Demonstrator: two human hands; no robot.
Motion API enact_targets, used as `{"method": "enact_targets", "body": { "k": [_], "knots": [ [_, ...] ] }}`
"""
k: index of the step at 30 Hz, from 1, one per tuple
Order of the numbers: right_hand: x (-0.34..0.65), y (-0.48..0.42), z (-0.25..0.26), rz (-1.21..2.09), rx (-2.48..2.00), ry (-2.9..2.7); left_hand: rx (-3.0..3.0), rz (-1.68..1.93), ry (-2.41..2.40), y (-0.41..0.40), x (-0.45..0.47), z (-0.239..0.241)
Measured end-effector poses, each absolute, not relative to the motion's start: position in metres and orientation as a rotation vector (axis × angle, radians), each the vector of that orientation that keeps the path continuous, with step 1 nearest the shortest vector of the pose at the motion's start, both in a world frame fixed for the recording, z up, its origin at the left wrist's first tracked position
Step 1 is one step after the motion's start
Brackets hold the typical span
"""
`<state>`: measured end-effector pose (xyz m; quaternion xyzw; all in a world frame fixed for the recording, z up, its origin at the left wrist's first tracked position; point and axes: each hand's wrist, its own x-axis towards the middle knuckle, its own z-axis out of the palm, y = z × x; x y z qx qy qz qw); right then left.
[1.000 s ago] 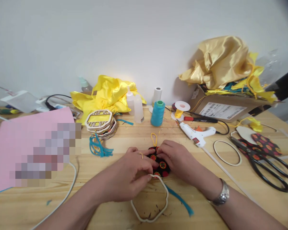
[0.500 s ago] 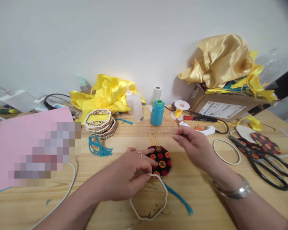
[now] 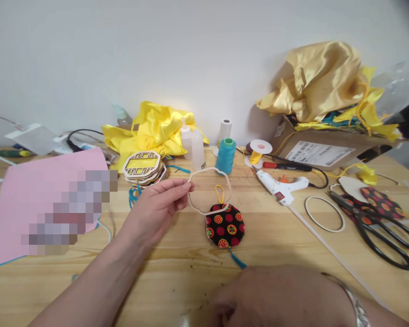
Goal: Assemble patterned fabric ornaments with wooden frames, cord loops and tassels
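Observation:
My left hand (image 3: 157, 206) pinches the left edge of a thin white lobed frame (image 3: 209, 190) and holds it raised above the table. Just below the frame lies a black fabric ornament (image 3: 225, 225) with red and yellow flowers, a yellow loop at its top and a teal tassel (image 3: 237, 261) at its bottom. My right hand (image 3: 279, 297) is low at the bottom of the view, near the table's front edge, blurred, back facing the camera; its fingers are curled under and I cannot see whether they hold anything.
A stack of fretwork frames (image 3: 143, 167), a teal thread spool (image 3: 225, 156), glue bottles (image 3: 193, 147) and a glue gun (image 3: 281, 185) stand behind. An oval ring (image 3: 324, 213) and black scissors (image 3: 378, 227) lie right. Pink paper (image 3: 37, 190) lies left.
My left hand lifted the white frame from in front of the ornament to above it. My right hand left the ornament, rose, then dropped to the near table edge.

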<state>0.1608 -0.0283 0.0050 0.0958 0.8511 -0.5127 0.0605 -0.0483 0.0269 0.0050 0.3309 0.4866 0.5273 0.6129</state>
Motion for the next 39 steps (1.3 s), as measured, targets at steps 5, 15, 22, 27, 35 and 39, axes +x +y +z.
{"method": "enact_targets", "body": {
  "k": [5,15,22,27,35,39],
  "knots": [
    [0.172,-0.011,0.017,-1.487,0.451,2.707,0.765,1.212,1.090,0.024,-0.047,0.002],
    [0.165,0.000,-0.006,-1.042,1.200,3.046,0.831,0.990,1.101,0.017,-0.037,0.005],
    [0.161,-0.003,-0.010,-0.943,1.186,3.088,0.771,0.847,1.162,0.011,-0.025,-0.002],
    [0.160,-0.002,-0.009,-0.872,1.205,3.092,0.825,0.786,1.158,0.009,-0.022,-0.008],
    [0.157,-0.004,-0.011,-0.761,1.222,3.062,0.862,0.678,1.214,0.008,-0.021,-0.011],
    [0.157,-0.005,-0.007,-0.723,1.192,3.031,0.842,0.675,1.224,0.007,-0.020,-0.010]
  ]
}}
